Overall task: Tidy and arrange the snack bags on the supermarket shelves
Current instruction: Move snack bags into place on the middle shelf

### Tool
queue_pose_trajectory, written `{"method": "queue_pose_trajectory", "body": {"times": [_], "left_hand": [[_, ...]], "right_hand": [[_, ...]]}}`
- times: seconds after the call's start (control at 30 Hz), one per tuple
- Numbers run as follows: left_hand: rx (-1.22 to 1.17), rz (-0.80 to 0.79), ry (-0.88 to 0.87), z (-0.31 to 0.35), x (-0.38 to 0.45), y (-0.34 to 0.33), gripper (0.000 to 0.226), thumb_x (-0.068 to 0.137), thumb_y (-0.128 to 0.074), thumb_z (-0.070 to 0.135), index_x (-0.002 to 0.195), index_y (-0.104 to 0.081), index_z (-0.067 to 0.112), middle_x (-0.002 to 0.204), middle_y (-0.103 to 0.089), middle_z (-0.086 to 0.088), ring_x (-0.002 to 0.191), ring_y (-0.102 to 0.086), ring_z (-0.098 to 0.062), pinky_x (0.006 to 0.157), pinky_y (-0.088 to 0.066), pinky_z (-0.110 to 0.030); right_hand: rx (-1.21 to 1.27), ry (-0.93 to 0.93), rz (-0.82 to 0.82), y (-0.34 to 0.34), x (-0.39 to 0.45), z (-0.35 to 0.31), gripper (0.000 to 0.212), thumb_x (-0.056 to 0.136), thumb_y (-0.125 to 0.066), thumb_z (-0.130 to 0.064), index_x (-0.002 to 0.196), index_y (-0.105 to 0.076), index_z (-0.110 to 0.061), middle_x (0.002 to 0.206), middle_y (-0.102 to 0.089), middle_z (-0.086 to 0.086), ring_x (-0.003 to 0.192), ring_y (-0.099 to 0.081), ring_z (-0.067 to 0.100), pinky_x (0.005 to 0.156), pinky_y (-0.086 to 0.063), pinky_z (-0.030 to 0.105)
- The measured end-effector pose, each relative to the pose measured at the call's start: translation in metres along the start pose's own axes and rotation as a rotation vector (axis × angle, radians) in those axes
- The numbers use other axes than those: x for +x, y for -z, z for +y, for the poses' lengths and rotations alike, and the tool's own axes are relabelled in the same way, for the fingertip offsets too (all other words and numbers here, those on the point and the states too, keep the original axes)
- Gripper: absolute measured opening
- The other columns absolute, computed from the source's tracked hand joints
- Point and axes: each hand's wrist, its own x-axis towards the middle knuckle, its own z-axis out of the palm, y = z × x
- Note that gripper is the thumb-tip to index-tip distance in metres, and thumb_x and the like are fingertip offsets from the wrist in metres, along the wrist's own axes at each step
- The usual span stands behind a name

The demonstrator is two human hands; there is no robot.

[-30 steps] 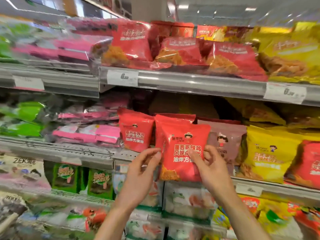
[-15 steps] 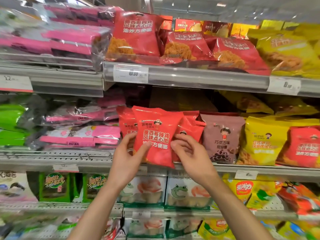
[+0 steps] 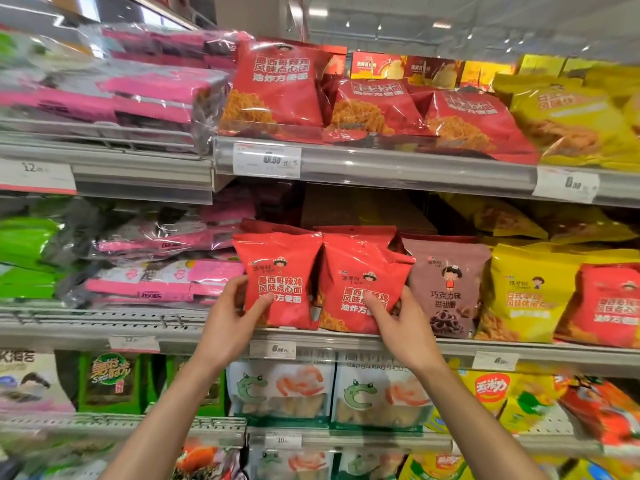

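Left hand (image 3: 231, 317) grips one red bag (image 3: 278, 282) — right hand (image 3: 401, 323) grips its neighbour (image 3: 356, 285).

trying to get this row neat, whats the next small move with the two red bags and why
Probably straighten the right red bag: it tilts against the upright left red bag, which the left hand holds. The right hand already grips its lower edge.

Two red snack bags stand upright side by side on the middle shelf (image 3: 450, 348), touching. The left red bag (image 3: 282, 271) faces front, puffed and square. The right red bag (image 3: 360, 271) tilts slightly, its top corner creased, just beside a brown bag (image 3: 450, 282).
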Motion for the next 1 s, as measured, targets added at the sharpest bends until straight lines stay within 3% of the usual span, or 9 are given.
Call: {"method": "queue_pose_trajectory", "body": {"times": [0.17, 0.23, 0.37, 0.43, 0.5, 0.57, 0.8, 0.9, 1.0], "left_hand": [[0.033, -0.048, 0.001, -0.002, 0.001, -0.001, 0.046, 0.098, -0.067, 0.038, 0.139, -0.054, 0.020, 0.113, -0.067, 0.021, 0.094, -0.063, 0.020, 0.070, -0.050, -0.002], [0.033, -0.042, -0.002, -0.001, -0.001, -0.005, 0.044, 0.099, -0.065, 0.041, 0.138, -0.052, 0.027, 0.115, -0.065, 0.025, 0.097, -0.061, 0.021, 0.076, -0.050, -0.003], [0.038, 0.002, -0.013, -0.004, -0.011, -0.016, 0.033, 0.095, -0.064, 0.048, 0.125, -0.051, 0.048, 0.119, -0.066, 0.025, 0.104, -0.063, 0.015, 0.090, -0.052, -0.018], [0.056, 0.015, -0.027, -0.004, -0.014, -0.016, 0.032, 0.094, -0.067, 0.049, 0.123, -0.053, 0.052, 0.119, -0.067, 0.024, 0.107, -0.064, 0.010, 0.095, -0.054, -0.026], [0.113, 0.033, -0.045, -0.002, -0.014, -0.014, 0.045, 0.092, -0.071, 0.048, 0.133, -0.056, 0.039, 0.124, -0.067, 0.013, 0.116, -0.064, -0.007, 0.101, -0.054, -0.042], [0.161, 0.102, -0.066, 0.002, -0.015, -0.012, 0.062, 0.090, -0.074, 0.048, 0.142, -0.052, 0.023, 0.134, -0.062, 0.003, 0.124, -0.059, -0.020, 0.105, -0.051, -0.049], [0.160, 0.420, -0.168, 0.023, -0.035, -0.018, 0.046, 0.093, -0.074, 0.034, 0.131, -0.052, 0.019, 0.120, -0.055, 0.000, 0.106, -0.054, -0.014, 0.095, -0.044, -0.032], [0.051, 0.380, -0.178, 0.037, -0.048, -0.037, 0.028, 0.095, -0.073, 0.025, 0.117, -0.058, 0.021, 0.103, -0.064, 0.004, 0.091, -0.060, -0.003, 0.081, -0.047, -0.017], [-0.020, 0.209, -0.187, 0.050, -0.059, -0.065, 0.015, 0.096, -0.071, 0.015, 0.106, -0.064, 0.022, 0.090, -0.068, 0.009, 0.085, -0.063, -0.002, 0.073, -0.048, -0.009]], "right_hand": [[0.040, -0.010, -0.104, 0.006, 0.011, -0.001, 0.042, 0.098, -0.059, -0.054, 0.132, -0.054, -0.031, 0.119, -0.070, -0.017, 0.108, -0.069, 0.004, 0.100, -0.057, 0.039], [0.019, -0.014, -0.136, 0.004, 0.012, 0.000, 0.044, 0.099, -0.056, -0.056, 0.134, -0.052, -0.031, 0.122, -0.069, -0.016, 0.111, -0.067, 0.004, 0.101, -0.055, 0.036], [0.027, -0.015, -0.121, -0.001, 0.009, -0.001, 0.045, 0.099, -0.057, -0.055, 0.135, -0.053, -0.028, 0.118, -0.068, -0.018, 0.102, -0.064, -0.006, 0.083, -0.050, 0.018], [0.059, -0.026, -0.109, 0.000, 0.008, -0.001, 0.042, 0.098, -0.060, -0.054, 0.131, -0.057, -0.029, 0.114, -0.069, -0.021, 0.101, -0.066, -0.004, 0.085, -0.054, 0.021], [0.102, -0.027, -0.100, 0.004, 0.006, -0.001, 0.040, 0.095, -0.066, -0.051, 0.128, -0.059, -0.029, 0.114, -0.071, -0.019, 0.103, -0.069, -0.001, 0.092, -0.057, 0.027], [0.150, -0.017, -0.120, 0.011, 0.004, 0.001, 0.036, 0.094, -0.071, -0.045, 0.125, -0.061, -0.030, 0.117, -0.072, -0.017, 0.103, -0.069, -0.003, 0.092, -0.056, 0.023], [0.200, 0.007, -0.036, 0.047, -0.003, 0.020, 0.030, 0.091, -0.078, -0.030, 0.117, -0.063, -0.026, 0.096, -0.077, -0.007, 0.086, -0.071, -0.004, 0.074, -0.052, 0.009], [0.190, 0.041, 0.005, 0.066, -0.001, 0.034, 0.021, 0.091, -0.077, -0.027, 0.109, -0.067, -0.026, 0.078, -0.074, -0.017, 0.069, -0.065, -0.005, 0.066, -0.049, 0.009], [0.207, 0.067, 0.091, 0.087, 0.000, 0.050, 0.013, 0.093, -0.075, -0.016, 0.105, -0.071, -0.019, 0.064, -0.064, -0.018, 0.063, -0.057, -0.002, 0.063, -0.047, 0.010]]}}
